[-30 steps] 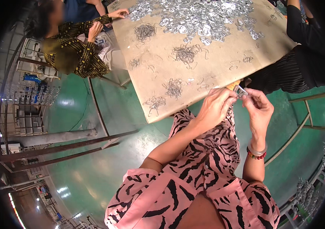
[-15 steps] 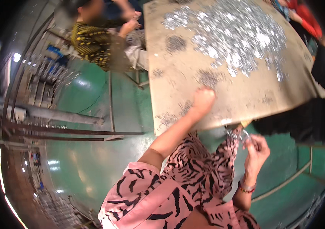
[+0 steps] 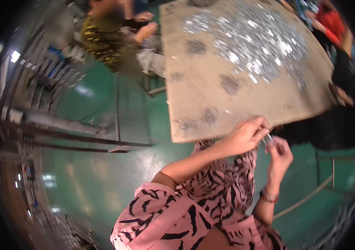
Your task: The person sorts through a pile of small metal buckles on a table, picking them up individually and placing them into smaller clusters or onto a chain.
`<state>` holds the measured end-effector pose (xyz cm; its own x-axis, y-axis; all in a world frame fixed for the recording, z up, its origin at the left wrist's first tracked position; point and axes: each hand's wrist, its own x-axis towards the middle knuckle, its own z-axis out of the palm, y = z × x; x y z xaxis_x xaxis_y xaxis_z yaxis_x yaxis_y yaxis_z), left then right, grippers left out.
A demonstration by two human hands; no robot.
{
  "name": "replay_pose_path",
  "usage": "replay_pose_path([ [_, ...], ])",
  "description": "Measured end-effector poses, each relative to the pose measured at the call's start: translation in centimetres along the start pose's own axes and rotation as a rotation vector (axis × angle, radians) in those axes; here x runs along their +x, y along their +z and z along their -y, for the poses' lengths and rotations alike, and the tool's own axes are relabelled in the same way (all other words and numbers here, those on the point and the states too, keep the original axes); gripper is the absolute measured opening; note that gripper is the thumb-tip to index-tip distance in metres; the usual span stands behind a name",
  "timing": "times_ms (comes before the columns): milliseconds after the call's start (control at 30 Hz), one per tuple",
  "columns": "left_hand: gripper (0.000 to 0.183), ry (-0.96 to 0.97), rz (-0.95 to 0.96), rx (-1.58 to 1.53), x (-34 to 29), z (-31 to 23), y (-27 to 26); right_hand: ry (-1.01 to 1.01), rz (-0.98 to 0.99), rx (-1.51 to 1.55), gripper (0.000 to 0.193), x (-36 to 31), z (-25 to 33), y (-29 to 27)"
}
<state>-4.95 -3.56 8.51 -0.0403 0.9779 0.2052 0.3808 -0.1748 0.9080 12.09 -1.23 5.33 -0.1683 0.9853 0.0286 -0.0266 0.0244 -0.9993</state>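
Just past the table's near edge, my two hands come together. My right hand [image 3: 279, 155], with a bracelet at the wrist, pinches a small shiny metal piece [image 3: 269, 137] whose exact kind I cannot tell. Closed in a pinch, my left hand [image 3: 250, 132] reaches the top of that piece. Whatever its fingertips hold is too small to make out. Ahead lies the tan table [image 3: 198, 93], with a wide heap of flat silver metal pieces [image 3: 260, 46] and several clusters of tiny dark parts [image 3: 230, 84].
At the far left sits a person in a dark, yellow-patterned top [image 3: 102, 39]. Another in a red sleeve [image 3: 331, 25] is at the far right, beside dark clothing near the table. Metal rails [image 3: 67, 139] stand left over the green floor [image 3: 144, 162].
My left hand has left the dark clusters on the table and come right and nearer, meeting my right hand at the shiny piece. The right hand stays nearly in place.
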Motion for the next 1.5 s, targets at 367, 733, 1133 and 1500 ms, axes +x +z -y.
replay_pose_path([
  [367,0.01,0.233,-0.126,0.246,-2.3,0.4,3.6,-0.02,-0.061,0.167,0.013,-1.5,-0.4,1.2],
  [733,0.007,0.079,-0.03,0.155,-1.8,2.6,2.2,-0.07,0.133,-0.079,0.013,7.2,0.7,-1.3],
  [1133,0.009,-0.042,-0.059,0.019,-4.0,3.4,2.6,-0.478,0.061,-0.941,0.02,28.6,-13.5,8.2],
  [1500,0.009,0.068,-0.146,0.012,-4.7,2.8,3.2,-0.023,0.07,-0.088,0.022,9.9,-4.7,2.0],
])
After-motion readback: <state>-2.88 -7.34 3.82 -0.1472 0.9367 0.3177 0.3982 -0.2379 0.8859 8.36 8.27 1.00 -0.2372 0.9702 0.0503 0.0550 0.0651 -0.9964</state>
